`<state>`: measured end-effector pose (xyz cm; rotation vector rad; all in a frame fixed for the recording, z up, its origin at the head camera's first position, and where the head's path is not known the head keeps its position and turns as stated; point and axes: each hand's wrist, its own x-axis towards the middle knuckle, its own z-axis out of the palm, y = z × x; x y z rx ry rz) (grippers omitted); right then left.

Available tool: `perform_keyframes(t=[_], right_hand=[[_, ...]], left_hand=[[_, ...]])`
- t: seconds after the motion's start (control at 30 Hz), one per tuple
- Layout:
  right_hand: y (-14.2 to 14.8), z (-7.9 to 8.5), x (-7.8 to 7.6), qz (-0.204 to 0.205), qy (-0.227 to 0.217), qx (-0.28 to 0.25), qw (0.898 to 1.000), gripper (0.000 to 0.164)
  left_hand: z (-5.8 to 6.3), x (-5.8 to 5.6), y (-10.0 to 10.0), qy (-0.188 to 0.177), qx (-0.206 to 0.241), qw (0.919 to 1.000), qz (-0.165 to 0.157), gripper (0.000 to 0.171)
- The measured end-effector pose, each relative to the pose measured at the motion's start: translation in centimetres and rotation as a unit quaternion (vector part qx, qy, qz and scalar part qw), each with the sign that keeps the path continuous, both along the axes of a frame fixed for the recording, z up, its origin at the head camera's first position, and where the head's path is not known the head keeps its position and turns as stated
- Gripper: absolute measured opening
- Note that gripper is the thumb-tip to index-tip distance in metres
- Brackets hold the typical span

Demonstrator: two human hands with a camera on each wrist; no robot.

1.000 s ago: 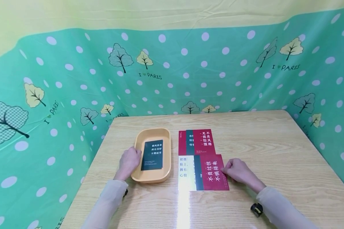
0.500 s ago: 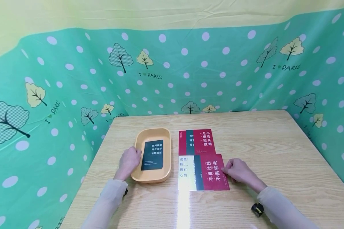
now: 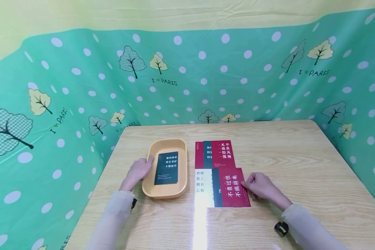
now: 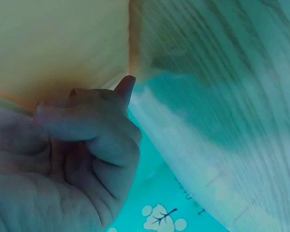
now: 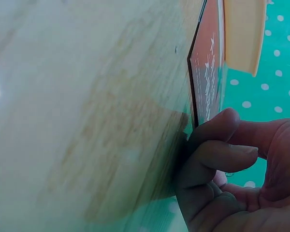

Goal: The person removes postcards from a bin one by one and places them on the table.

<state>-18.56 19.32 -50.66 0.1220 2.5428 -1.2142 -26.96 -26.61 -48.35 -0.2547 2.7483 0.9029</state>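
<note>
At the left rim of a pale orange plastic tray (image 3: pixel 164 193), my left hand (image 3: pixel 139 171) grips the side, with a fingertip over the edge. In the left wrist view its fingers (image 4: pixel 111 121) are bent against the tray's wall (image 4: pixel 53 43). A dark green card (image 3: pixel 167 173) with white characters lies inside the tray. My right hand (image 3: pixel 261 185) pinches the right edge of a red card (image 3: pixel 235 192), printed in white, between thumb and fingers. That card overlaps a dark teal card (image 3: pixel 217 194) and a white card (image 3: pixel 203 199) in the near row.
A second overlapping row lies behind, with a red card (image 3: pixel 217 163), a teal card (image 3: pixel 207 163) and another red card (image 3: pixel 199 159). The wood-grain table (image 3: pixel 268 146) meets a green dotted curtain (image 3: pixel 175 100) at the back and sides.
My left hand has shifted slightly left and its wrist has dropped outward, while the fingertips stay at the tray's rim. The right hand and the cards hold almost still.
</note>
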Motion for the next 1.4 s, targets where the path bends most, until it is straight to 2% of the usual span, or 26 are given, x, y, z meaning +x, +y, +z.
perform_keyframes(t=[0.23,0.4,0.8,1.13,1.4], right_hand=[[-0.1,0.8,0.1,-0.008,-0.009,-0.031,0.999,0.022],[-0.6,1.8,-0.1,-0.001,-0.012,-0.052,0.999,0.021],[-4.2,6.2,-3.3,0.031,0.016,-0.055,0.998,0.026],[-10.1,9.5,-6.1,0.083,0.048,-0.051,0.994,0.024],[-16.1,12.0,-8.0,0.110,0.046,-0.059,0.991,0.022]], left_hand=[[-0.9,0.2,-0.4,0.013,-0.020,0.9997,0.001,0.064],[-1.2,0.3,-0.2,0.031,-0.021,0.9992,0.010,0.058],[-1.7,0.0,0.3,0.048,-0.057,0.9971,0.015,0.048],[-1.6,0.1,0.6,0.043,-0.053,0.9975,0.020,0.045],[-1.7,-0.2,0.5,0.046,-0.052,0.9974,0.018,0.044]])
